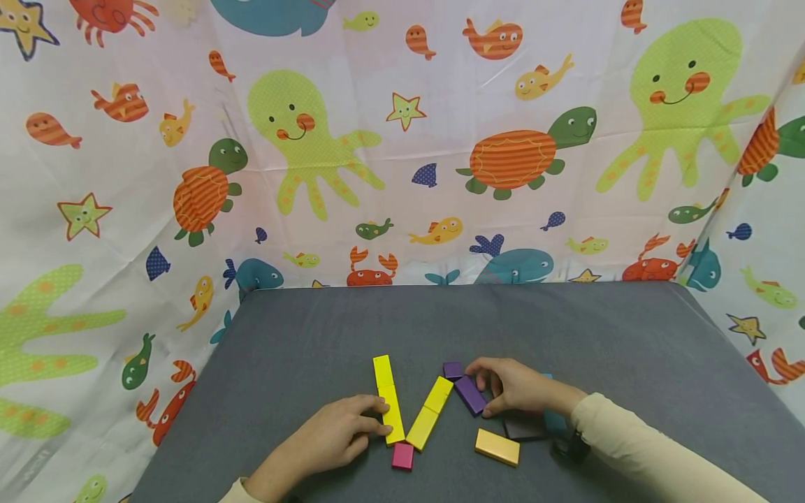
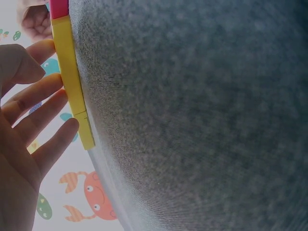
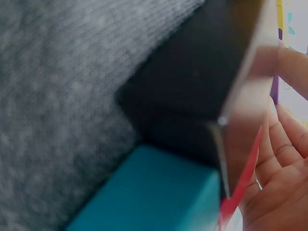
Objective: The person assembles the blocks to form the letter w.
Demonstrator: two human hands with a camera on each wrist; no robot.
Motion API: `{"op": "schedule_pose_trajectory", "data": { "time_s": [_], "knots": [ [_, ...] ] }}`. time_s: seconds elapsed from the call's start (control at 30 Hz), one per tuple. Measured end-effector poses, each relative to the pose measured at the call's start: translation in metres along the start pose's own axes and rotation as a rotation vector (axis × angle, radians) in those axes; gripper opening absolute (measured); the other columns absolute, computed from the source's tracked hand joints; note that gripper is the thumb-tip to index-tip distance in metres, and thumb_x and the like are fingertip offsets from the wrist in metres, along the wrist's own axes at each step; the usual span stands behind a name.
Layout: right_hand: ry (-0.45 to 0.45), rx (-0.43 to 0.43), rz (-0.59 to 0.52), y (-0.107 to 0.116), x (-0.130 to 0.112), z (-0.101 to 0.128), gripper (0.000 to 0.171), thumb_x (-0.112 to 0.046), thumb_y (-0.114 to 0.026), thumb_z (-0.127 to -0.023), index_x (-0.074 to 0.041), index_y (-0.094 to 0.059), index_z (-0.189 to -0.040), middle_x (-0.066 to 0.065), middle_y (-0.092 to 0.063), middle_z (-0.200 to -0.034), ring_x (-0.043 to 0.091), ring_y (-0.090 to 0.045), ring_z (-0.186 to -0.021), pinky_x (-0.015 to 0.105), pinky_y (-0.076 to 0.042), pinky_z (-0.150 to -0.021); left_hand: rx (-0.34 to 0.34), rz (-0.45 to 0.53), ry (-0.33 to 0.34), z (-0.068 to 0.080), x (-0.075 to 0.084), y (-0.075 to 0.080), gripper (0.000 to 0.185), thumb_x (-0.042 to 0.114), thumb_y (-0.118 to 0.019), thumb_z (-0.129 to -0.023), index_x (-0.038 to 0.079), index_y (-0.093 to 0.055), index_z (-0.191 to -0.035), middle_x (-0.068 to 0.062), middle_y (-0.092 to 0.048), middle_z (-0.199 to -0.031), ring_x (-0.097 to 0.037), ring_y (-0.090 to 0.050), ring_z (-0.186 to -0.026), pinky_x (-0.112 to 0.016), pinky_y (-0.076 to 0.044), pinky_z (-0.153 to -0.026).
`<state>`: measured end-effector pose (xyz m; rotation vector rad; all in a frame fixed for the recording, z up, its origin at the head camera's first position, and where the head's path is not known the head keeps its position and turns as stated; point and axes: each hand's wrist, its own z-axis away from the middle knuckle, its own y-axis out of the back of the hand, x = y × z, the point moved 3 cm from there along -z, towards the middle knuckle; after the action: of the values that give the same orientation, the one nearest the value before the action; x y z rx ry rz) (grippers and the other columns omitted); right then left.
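Two yellow blocks [image 1: 389,398] lie end to end in a slanted row. My left hand [image 1: 336,429] rests its spread fingertips along their left side, as the left wrist view also shows at the yellow block [image 2: 71,67]. A second yellow row [image 1: 430,413] leans the other way, forming a V with the first, and a pink block [image 1: 403,456] sits at the V's bottom. Right of it, my right hand [image 1: 518,386] pinches a long purple block [image 1: 470,395] between thumb and fingers. The upper end of that block meets a small purple block [image 1: 452,370].
A gold block [image 1: 497,448] lies below the right hand. Partly under the right forearm are a dark block [image 1: 524,427] and a teal block [image 1: 555,422]; a red edge [image 3: 248,175] shows beside them. All lie on a grey cloth-covered table [image 1: 314,328] before a patterned curtain [image 1: 402,168].
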<state>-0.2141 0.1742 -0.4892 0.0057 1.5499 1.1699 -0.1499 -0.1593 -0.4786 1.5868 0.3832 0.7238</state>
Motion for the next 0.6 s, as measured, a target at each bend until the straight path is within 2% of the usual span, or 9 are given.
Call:
{"op": "schedule_pose_trajectory", "data": {
  "time_s": [0.27, 0.4, 0.6],
  "knots": [
    [0.021, -0.004, -0.04, 0.004, -0.002, 0.006, 0.062, -0.025, -0.084, -0.078, -0.011, -0.054, -0.13, 0.006, -0.061, -0.102, 0.005, -0.056, -0.071, 0.019, -0.05, -0.061, -0.012, 0.009, 0.01, -0.001, 0.0, 0.001, 0.036, 0.016, -0.062, -0.093, 0.034, -0.069, -0.123, 0.008, -0.06, -0.135, -0.012, -0.059, -0.123, -0.037, -0.054, -0.102],
    [0.031, 0.001, -0.076, 0.004, -0.003, 0.014, 0.056, -0.023, -0.082, -0.079, -0.011, -0.055, -0.126, 0.008, -0.062, -0.103, 0.01, -0.058, -0.076, 0.021, -0.052, -0.064, -0.021, 0.012, 0.02, -0.001, 0.001, 0.002, 0.035, 0.017, -0.062, -0.093, 0.034, -0.069, -0.123, 0.009, -0.06, -0.135, -0.012, -0.058, -0.123, -0.038, -0.054, -0.102],
    [0.125, 0.032, -0.075, 0.004, -0.008, 0.035, 0.04, -0.027, -0.081, -0.081, -0.017, -0.062, -0.115, 0.005, -0.066, -0.106, 0.019, -0.063, -0.096, 0.026, -0.053, -0.081, -0.011, 0.016, 0.015, -0.001, 0.003, 0.003, 0.034, 0.017, -0.062, -0.093, 0.034, -0.07, -0.122, 0.008, -0.06, -0.134, -0.012, -0.058, -0.123, -0.038, -0.054, -0.102]
  ]
}}
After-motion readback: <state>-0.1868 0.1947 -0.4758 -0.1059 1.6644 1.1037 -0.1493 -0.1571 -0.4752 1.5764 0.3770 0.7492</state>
